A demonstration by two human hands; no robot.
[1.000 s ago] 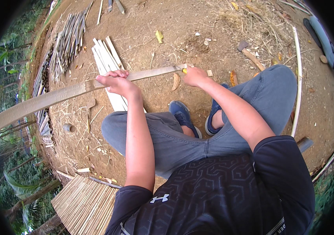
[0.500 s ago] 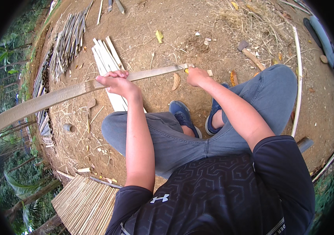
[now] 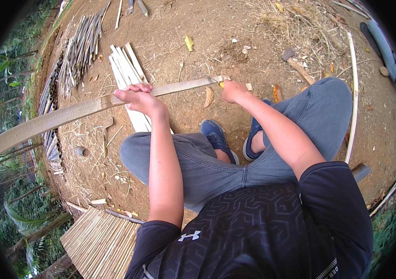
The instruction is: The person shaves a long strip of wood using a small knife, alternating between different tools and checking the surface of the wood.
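Observation:
A long split bamboo strip [image 3: 51,117] runs across the view from the lower left to a thin end near my right hand. My left hand [image 3: 138,98] grips it around the middle, just right of a node, with the thumb along it. In my right hand [image 3: 235,91] is a small knife [image 3: 221,84] with a yellow handle, closed in the fingers. Its blade lies against the strip near the right end; most of the handle is hidden by the hand. Pale bamboo slats [image 3: 135,118] lie on the ground under the left hand.
A hatchet [image 3: 299,66] lies on the dirt beyond my right knee. Bundled dark sticks [image 3: 82,49] are stacked at the far left. A slatted bamboo panel [image 3: 100,244] stands at lower left. A long pale strip [image 3: 353,93] lies to the right, and dry straw [image 3: 305,23] lies far off.

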